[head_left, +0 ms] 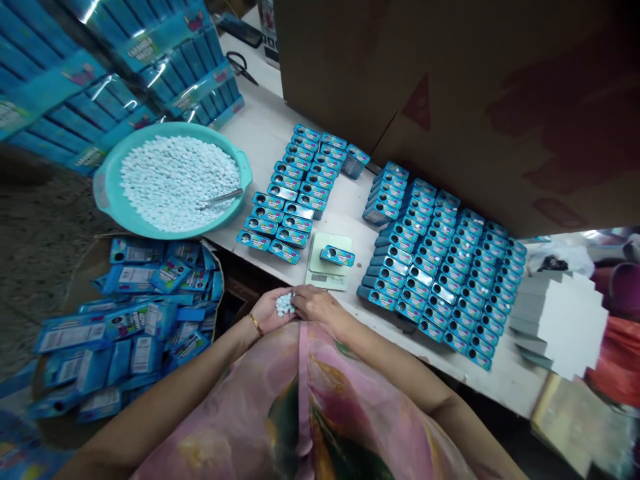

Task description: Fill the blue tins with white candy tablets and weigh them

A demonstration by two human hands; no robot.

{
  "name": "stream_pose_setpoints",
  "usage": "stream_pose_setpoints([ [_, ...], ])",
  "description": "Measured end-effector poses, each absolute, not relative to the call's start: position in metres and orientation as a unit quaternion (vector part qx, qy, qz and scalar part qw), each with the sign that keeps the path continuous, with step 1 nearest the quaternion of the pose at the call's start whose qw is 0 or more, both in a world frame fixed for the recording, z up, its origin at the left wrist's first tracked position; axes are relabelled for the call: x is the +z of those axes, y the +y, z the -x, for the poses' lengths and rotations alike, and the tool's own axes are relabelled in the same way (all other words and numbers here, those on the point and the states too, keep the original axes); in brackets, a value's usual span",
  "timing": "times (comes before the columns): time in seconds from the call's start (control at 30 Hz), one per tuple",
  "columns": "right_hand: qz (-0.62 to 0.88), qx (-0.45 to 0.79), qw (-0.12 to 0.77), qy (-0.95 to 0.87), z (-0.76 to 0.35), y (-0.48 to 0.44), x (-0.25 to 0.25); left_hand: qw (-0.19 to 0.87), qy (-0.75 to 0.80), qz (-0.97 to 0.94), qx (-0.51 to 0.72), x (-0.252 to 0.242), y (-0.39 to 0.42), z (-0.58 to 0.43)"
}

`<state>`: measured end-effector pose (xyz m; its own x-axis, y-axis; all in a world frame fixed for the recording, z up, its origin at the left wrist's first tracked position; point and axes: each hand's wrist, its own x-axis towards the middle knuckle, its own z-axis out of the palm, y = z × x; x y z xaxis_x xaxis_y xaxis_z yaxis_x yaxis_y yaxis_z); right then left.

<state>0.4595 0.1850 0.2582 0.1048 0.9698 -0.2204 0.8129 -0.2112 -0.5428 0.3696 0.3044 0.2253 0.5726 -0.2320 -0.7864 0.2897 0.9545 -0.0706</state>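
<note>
My left hand [270, 311] is cupped near the table's front edge around a small heap of pale blue candies [285, 305]. Against that heap lie the bent fingertips of my right hand [313, 303]; whether they pinch a candy is too small to tell. Just beyond my hands stands a pale green scale [329, 243] with one blue box [337, 256] on it. A teal basin [173, 230] at the left holds many pale candies, with a metal spoon [223, 199] resting in them.
Rows of blue boxes [430, 267] fill the table's right half, with shorter rows [287, 190] left of the scale. A large cardboard carton [400, 80] stands behind. Blue boxes [125, 320] lie in a carton at lower left. Scissors [240, 67] lie farther back.
</note>
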Motion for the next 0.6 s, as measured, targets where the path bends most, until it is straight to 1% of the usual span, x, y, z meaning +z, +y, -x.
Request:
stream_pose_setpoints([
  [0.17, 0.713, 0.306, 0.15, -0.613, -0.455, 0.19, 0.247, 0.871, 0.465, -0.042, -0.151, 0.226, 0.309, -0.359],
  [0.43, 0.755, 0.296, 0.136, -0.569, -0.451, 0.192, 0.249, 0.876, 0.455, -0.07, -0.146, 0.224, 0.31, -0.357],
  [0.5, 0.762, 0.302, 0.162, -0.55, -0.452, 0.191, 0.25, 0.88, 0.447, -0.072, -0.143, 0.225, 0.309, -0.359],
  [0.6, 0.763, 0.299, 0.248, -0.516, -0.455, 0.186, 0.252, 0.889, 0.433, -0.065, -0.137, 0.226, 0.309, -0.363],
])
